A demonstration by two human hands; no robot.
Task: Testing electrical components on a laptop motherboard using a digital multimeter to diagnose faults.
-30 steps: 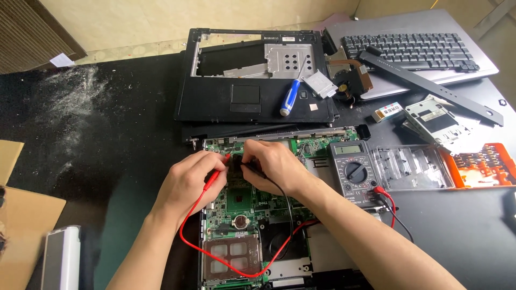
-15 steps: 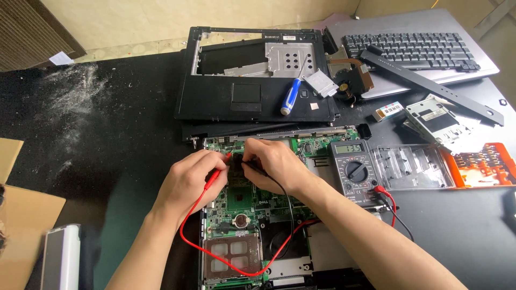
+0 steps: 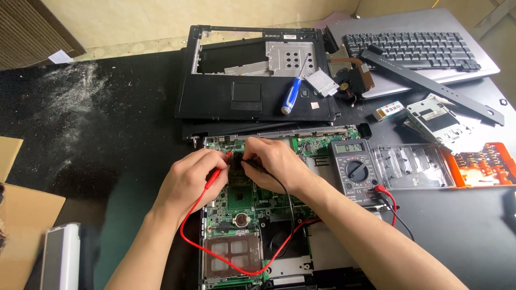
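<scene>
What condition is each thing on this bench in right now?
Green circuit board: bare, out in the open.
Red probe: pinched in left hand, tip on the board.
Black probe: held in right hand, tip on the board.
Multimeter: on, display showing digits.
Screwdriver: lying on the black laptop case.
Keyboard: removed, set aside.
</scene>
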